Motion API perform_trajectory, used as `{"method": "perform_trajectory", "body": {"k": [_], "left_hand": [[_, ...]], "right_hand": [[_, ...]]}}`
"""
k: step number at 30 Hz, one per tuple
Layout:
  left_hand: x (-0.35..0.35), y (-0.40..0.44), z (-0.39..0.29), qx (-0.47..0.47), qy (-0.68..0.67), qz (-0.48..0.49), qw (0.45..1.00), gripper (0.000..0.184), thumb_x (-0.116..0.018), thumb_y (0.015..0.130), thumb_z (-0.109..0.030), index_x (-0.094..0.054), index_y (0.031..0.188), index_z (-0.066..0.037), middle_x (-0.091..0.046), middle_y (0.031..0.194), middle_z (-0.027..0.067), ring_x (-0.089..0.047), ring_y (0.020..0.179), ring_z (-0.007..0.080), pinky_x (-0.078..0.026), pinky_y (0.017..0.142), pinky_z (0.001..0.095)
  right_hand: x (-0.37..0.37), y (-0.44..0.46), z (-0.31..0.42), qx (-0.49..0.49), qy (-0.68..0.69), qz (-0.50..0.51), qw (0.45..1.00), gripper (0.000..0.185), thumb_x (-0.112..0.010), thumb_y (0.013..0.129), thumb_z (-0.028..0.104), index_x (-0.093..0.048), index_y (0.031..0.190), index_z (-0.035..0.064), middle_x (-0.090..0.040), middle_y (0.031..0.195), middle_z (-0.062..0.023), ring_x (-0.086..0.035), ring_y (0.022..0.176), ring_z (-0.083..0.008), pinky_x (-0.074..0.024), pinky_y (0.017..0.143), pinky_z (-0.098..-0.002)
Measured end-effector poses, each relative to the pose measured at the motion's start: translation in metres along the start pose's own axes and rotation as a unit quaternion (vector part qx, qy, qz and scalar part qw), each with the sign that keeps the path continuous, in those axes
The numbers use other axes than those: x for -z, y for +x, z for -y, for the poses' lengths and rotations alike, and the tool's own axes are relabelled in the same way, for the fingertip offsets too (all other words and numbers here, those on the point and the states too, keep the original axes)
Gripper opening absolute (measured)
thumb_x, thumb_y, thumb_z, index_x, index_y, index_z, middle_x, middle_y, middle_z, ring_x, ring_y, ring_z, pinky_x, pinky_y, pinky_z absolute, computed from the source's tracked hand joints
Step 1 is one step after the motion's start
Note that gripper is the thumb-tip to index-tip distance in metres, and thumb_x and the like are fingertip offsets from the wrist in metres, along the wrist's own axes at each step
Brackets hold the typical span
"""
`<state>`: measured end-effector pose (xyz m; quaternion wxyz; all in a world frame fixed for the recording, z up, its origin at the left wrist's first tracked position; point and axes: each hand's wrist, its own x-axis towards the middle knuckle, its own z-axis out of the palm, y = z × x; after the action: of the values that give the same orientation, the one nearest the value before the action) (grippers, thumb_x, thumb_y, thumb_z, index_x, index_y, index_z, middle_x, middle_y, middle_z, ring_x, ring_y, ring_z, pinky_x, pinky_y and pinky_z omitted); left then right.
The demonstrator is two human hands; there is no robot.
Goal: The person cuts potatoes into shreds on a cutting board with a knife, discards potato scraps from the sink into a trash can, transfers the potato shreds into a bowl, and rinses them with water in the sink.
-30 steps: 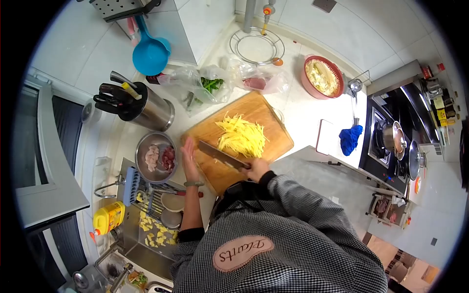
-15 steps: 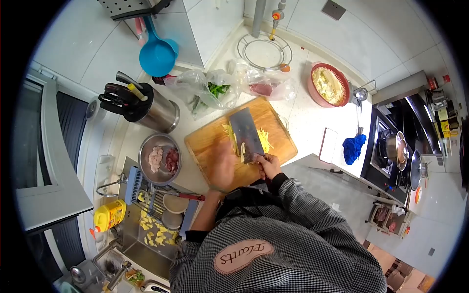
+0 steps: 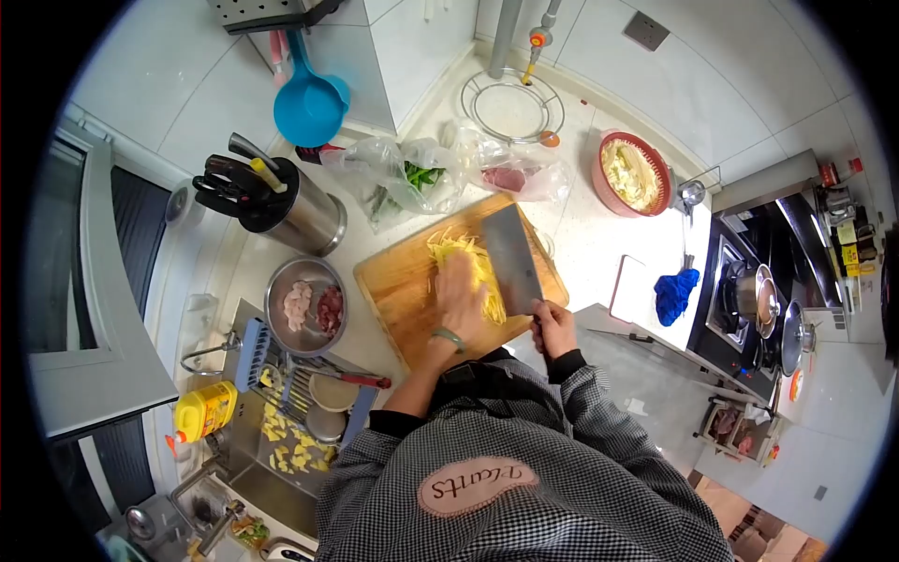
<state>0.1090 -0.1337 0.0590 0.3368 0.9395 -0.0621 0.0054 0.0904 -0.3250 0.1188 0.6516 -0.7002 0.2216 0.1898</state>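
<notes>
Right grip [image 3: 554, 330] closed round a cleaver [image 3: 511, 255], its blade right of the yellow shreds [image 3: 489, 292] on the board [image 3: 391, 276]; left grip [image 3: 459, 292] open over them. We'd keep that palm clear of the edge.

"Plants" on pink patch [image 3: 478, 486], checked garment [image 3: 599, 478]

Cleaver [image 3: 513, 255]: was shifted from the left of the yellow shreds [image 3: 488, 286], across them, to their right. Left hand [image 3: 459, 298]: was brought from the left edge of the cutting board [image 3: 393, 290] over the shreds. Right hand [image 3: 554, 328]: was carried rightward. Shreds: were gathered narrower.
</notes>
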Motion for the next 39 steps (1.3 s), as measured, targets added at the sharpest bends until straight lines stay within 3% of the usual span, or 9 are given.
{"method": "perform_trajectory", "body": {"k": [6,13,21,23,28,31,34,36,39], "left_hand": [[0.005,0.033,0.067,0.152,-0.114,-0.058,0.98,0.059,-0.02,0.099,-0.041,-0.019,0.146,-0.005,-0.016,0.152,0.0159,-0.013,0.141,0.0297,-0.012,0.114,0.0392],[0.022,0.024,0.042,0.1,-0.186,0.107,0.972,0.052,-0.027,0.099,-0.041,-0.04,0.138,-0.009,-0.038,0.142,0.0138,-0.032,0.133,0.03,-0.025,0.109,0.0364],[0.025,0.006,0.042,0.017,-0.194,0.042,0.98,0.051,-0.025,0.1,-0.035,-0.04,0.136,-0.002,-0.034,0.144,0.0146,-0.03,0.134,0.0299,-0.023,0.11,0.0383],[0.013,0.007,0.054,0.093,-0.116,-0.079,0.986,0.055,-0.021,0.1,-0.037,-0.033,0.14,-0.003,-0.026,0.148,0.0161,-0.022,0.137,0.0312,-0.017,0.112,0.0381],[0.011,0.016,0.029,0.209,-0.207,0.021,0.955,0.061,-0.017,0.099,-0.042,-0.023,0.144,-0.002,-0.019,0.15,0.0196,-0.014,0.14,0.0318,-0.01,0.114,0.0389],[0.024,0.01,0.008,-0.024,0.12,-0.01,0.992,0.062,-0.033,0.096,-0.041,-0.02,0.145,-0.004,-0.014,0.152,0.0158,-0.015,0.14,0.0313,-0.01,0.114,0.0442],[0.042,0.001,-0.035,-0.154,0.072,0.065,0.983,0.065,-0.04,0.093,-0.039,-0.019,0.145,-0.004,-0.012,0.153,0.0148,-0.015,0.14,0.031,-0.01,0.113,0.0456],[0.035,-0.004,-0.038,-0.117,0.038,0.075,0.989,0.071,-0.041,0.091,-0.042,-0.017,0.146,-0.004,-0.012,0.153,0.0154,-0.013,0.141,0.0318,-0.01,0.113,0.0466],[0.025,-0.009,-0.032,-0.085,0.023,0.035,0.995,0.074,-0.041,0.091,-0.044,-0.016,0.145,-0.002,-0.012,0.152,0.0166,-0.012,0.141,0.0325,-0.01,0.113,0.047]], "right_hand": [[0.011,0.013,-0.021,0.208,-0.384,-0.191,0.879,0.023,-0.056,0.084,0.026,-0.063,0.093,0.0061,-0.065,0.077,-0.0189,-0.063,0.076,-0.0378,-0.0512,0.065,-0.0405],[0.009,0.013,-0.034,0.163,-0.333,-0.097,0.924,0.029,-0.059,0.081,0.025,-0.063,0.102,0.0058,-0.065,0.082,-0.0203,-0.064,0.079,-0.0356,-0.0519,0.069,-0.0401],[0.015,0.011,-0.024,0.155,-0.364,-0.064,0.916,0.028,-0.057,0.082,0.026,-0.064,0.102,0.0076,-0.065,0.083,-0.0192,-0.064,0.08,-0.0348,-0.0523,0.072,-0.0391],[0.009,0.012,-0.02,0.152,-0.361,-0.072,0.917,0.028,-0.058,0.082,0.027,-0.065,0.101,0.0075,-0.065,0.082,-0.0191,-0.064,0.079,-0.0351,-0.0521,0.071,-0.0391],[0.004,0.031,-0.022,0.221,-0.357,-0.1,0.902,0.03,-0.06,0.084,0.03,-0.065,0.099,0.0052,-0.065,0.081,-0.0176,-0.065,0.075,-0.0324,-0.0501,0.065,-0.0359],[0.003,0.012,0.003,0.242,-0.375,-0.051,0.893,0.029,-0.059,0.086,0.027,-0.064,0.097,0.0004,-0.065,0.072,-0.014,-0.063,0.065,-0.0282,-0.049,0.061,-0.0334],[0.002,0.006,0.006,0.223,-0.228,0.005,0.948,0.028,-0.056,0.09,0.026,-0.061,0.086,-0.0013,-0.059,0.062,-0.0076,-0.055,0.051,-0.0186,-0.044,0.049,-0.0291],[0.004,-0.01,0.034,-0.078,0.122,0.159,0.977,0.026,-0.056,0.091,0.025,-0.055,0.078,0.0025,-0.05,0.057,-0.0057,-0.045,0.043,-0.0131,-0.0359,0.04,-0.0272],[0.012,-0.015,0.042,-0.08,0.146,0.144,0.976,0.026,-0.054,0.093,0.024,-0.049,0.073,0.0072,-0.047,0.056,-0.0014,-0.039,0.038,-0.0098,-0.0284,0.036,-0.0241]]}}
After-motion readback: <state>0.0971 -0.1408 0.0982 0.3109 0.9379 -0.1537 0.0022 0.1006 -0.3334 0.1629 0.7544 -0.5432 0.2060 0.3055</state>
